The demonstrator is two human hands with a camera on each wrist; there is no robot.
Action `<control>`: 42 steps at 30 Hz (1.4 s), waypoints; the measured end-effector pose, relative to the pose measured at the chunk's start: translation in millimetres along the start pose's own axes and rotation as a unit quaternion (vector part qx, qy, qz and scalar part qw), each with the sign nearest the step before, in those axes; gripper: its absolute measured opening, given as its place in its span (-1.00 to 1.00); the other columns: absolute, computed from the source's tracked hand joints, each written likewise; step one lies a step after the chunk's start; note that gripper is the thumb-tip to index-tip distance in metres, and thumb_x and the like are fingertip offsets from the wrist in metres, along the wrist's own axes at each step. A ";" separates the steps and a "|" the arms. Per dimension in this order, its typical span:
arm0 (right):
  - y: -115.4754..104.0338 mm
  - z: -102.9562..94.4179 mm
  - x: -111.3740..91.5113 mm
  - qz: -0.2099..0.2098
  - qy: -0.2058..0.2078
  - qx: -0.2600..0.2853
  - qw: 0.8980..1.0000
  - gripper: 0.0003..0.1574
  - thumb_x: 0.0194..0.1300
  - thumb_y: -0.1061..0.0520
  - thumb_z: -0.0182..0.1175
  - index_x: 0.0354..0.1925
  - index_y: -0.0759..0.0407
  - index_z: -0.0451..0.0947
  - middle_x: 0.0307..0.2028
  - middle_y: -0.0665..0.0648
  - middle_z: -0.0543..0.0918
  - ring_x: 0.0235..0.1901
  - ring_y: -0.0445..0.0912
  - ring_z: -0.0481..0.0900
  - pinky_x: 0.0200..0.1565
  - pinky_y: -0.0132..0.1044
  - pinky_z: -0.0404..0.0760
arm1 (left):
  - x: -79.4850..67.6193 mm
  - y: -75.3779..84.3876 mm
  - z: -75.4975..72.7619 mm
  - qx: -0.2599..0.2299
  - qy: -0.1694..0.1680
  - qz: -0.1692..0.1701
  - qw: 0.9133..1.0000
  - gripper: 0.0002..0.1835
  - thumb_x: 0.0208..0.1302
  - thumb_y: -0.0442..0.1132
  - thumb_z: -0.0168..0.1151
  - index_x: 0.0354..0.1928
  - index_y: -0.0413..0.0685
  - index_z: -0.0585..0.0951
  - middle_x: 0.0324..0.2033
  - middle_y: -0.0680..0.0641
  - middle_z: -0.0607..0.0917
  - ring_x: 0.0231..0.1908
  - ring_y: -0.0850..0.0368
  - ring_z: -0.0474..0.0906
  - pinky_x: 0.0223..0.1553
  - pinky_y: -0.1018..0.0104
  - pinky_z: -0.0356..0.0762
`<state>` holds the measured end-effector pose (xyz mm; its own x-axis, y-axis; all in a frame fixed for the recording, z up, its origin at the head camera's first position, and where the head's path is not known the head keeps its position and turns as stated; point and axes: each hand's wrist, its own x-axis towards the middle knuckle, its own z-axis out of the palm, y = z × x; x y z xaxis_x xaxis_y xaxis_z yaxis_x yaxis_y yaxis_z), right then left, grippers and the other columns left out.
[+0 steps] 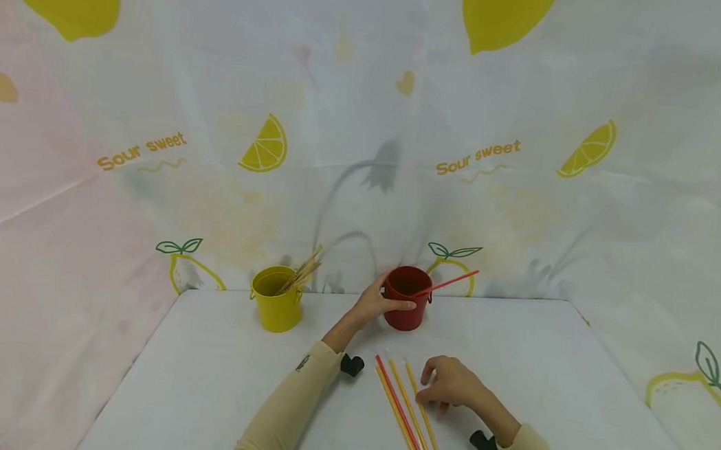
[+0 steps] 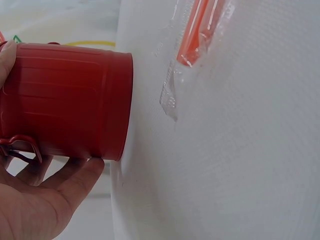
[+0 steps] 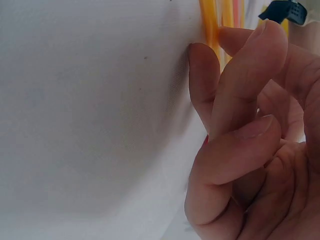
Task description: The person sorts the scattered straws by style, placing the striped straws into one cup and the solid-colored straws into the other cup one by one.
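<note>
My left hand (image 1: 376, 303) grips the red bucket (image 1: 406, 318) at the back of the table, thumb near its front rim. In the left wrist view the fingers (image 2: 80, 182) lie along the bucket's side, below its wire handle. One red straw (image 1: 456, 279) leans out over the bucket's rim to the right. Lower down, my right hand (image 1: 453, 382) is over the table with loosely bent fingers. Its thumb and index fingertips are right at the rightmost orange straw (image 1: 413, 378), with a gap between them. That straw lies on the table.
Beside it lie a red straw (image 1: 388, 381) and other orange straws (image 1: 402, 379), roughly parallel. A yellow bucket (image 1: 277, 313) with several thin tan sticks (image 1: 300, 276) stands at back left. Behind the white table (image 1: 202, 380) hangs a lemon-print cloth (image 1: 337, 203).
</note>
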<state>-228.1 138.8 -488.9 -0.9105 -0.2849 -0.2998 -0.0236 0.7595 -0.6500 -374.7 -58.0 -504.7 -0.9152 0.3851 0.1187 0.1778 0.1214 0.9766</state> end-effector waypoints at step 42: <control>-28.7 -42.7 -11.0 -0.067 0.122 0.009 0.990 -0.74 0.03 0.19 0.35 -0.26 0.20 0.54 -0.65 0.03 0.62 -0.73 -0.02 0.58 -0.62 -0.25 0.42 | -2.9 3.8 0.7 0.008 0.004 0.008 1.000 -0.17 0.06 -0.03 0.52 0.39 0.12 0.35 0.20 0.07 0.52 0.17 0.04 0.38 0.16 -0.03 0.40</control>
<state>-235.1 145.1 -437.1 -0.9725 -0.2305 -0.0340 -0.1453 0.7141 -0.6848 -371.1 -58.0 -501.4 -0.9152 0.3791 0.1364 0.1983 0.1290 0.9716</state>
